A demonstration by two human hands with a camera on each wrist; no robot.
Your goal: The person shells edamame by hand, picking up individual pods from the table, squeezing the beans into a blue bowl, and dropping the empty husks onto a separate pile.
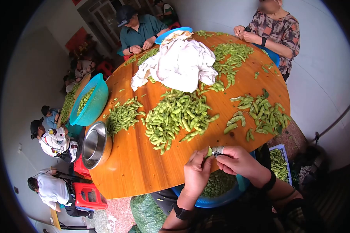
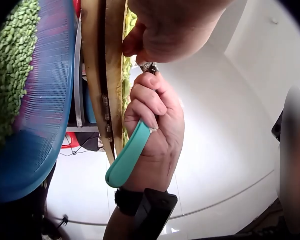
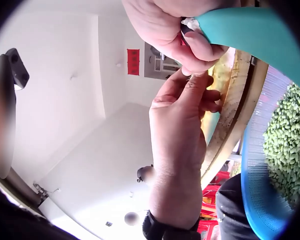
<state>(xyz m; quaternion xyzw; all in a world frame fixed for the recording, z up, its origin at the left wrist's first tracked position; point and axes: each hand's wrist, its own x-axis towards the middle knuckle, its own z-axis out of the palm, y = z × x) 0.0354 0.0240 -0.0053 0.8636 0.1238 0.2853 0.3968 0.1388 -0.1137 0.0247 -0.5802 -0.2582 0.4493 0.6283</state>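
My left hand (image 1: pixel 195 171) pinches a green edamame pod (image 1: pixel 209 152) just over the table's near edge. The right hand (image 1: pixel 241 161) meets it there, fingers curled round a teal-handled tool (image 2: pixel 128 159). The handle sticks out below the palm in the left wrist view, and a short grey metal tip (image 2: pixel 149 67) shows at the fingers. Most of the tool's middle is hidden in the grip. Underneath both hands, a blue basket (image 3: pixel 247 200) holds shelled green beans (image 3: pixel 290 145). A large heap of pods (image 1: pixel 177 116) lies on the wooden table (image 1: pixel 144 171) beyond the hands.
Smaller pod piles (image 1: pixel 122 115) lie left and right. A white cloth (image 1: pixel 182 64) covers the table's middle. A steel bowl (image 1: pixel 94 145) and a teal basin (image 1: pixel 90 101) stand at the left edge. Two people sit across the table. Red stools (image 1: pixel 87 196) are at lower left.
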